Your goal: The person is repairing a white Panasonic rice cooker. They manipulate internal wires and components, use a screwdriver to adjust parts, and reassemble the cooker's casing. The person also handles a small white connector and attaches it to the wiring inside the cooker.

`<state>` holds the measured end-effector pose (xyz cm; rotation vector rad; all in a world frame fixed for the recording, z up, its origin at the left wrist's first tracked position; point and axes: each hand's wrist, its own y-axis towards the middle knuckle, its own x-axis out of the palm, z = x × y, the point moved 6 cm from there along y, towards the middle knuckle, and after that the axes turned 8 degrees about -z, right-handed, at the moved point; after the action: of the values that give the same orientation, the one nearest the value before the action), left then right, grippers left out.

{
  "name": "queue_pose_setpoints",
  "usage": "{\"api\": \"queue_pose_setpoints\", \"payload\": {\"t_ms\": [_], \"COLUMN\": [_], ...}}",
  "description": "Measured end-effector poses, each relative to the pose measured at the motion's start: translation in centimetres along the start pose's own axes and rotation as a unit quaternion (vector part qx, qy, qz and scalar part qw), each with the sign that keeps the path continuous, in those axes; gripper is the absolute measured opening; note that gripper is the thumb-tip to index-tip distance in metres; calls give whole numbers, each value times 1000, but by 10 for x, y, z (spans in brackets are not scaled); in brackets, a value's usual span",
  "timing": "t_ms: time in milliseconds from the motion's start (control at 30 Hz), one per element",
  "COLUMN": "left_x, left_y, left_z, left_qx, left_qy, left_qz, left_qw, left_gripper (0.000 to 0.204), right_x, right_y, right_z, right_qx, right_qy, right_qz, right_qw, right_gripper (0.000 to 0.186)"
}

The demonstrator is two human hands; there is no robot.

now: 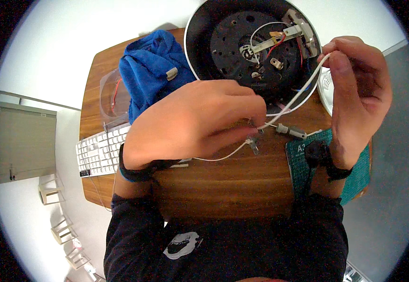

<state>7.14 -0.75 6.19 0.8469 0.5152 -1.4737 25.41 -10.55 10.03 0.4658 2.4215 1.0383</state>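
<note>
A white cable (299, 95) stretches between my hands, over the rim of an opened round appliance housing (189, 51). My left hand (199, 117) has its fingers closed on the lower end; the fingertips are partly hidden. Higher up, my right hand (360, 87) pinches the other end between thumb and forefinger. Inside the housing, a black perforated base (232, 47) carries a metal bracket, red and white wires and a pale terminal block (303, 33). Just below the rim lies a small grey connector (291, 131). Under my left fingers are a clear plastic piece (253, 146) and a thin white wire (225, 154).
A blue cloth (150, 68) lies left of the housing, beside a clear plastic tray (110, 101). The white keyboard (98, 149) sits at the wooden table's (223, 188) left edge. A green cutting mat (357, 176) is under my right wrist, with a white perforated part (326, 87) beyond.
</note>
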Motion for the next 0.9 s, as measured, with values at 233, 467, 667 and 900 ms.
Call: {"api": "queue_pose_setpoints", "payload": {"t_ms": [233, 467, 667, 900], "left_x": [-17, -31, -27, -36], "left_y": [-12, -17, -21, -25], "left_z": [-4, -19, -33, -20], "left_qx": [-82, -76, -136, -275], "left_qy": [-117, -183, -189, -89], "left_qz": [53, 249, 260, 262], "left_qw": [988, 948, 937, 921], "left_gripper": [9, 12, 15, 15], "right_x": [-13, -5, 18, 23], "right_y": [-2, 5, 6, 0], "right_z": [10, 8, 6, 15], "right_qx": [72, 92, 156, 239], "right_qy": [-55, -94, -159, -215], "right_qz": [68, -16, -121, -231], "right_qw": [994, 991, 967, 918], "right_gripper": [15, 15, 12, 9]}}
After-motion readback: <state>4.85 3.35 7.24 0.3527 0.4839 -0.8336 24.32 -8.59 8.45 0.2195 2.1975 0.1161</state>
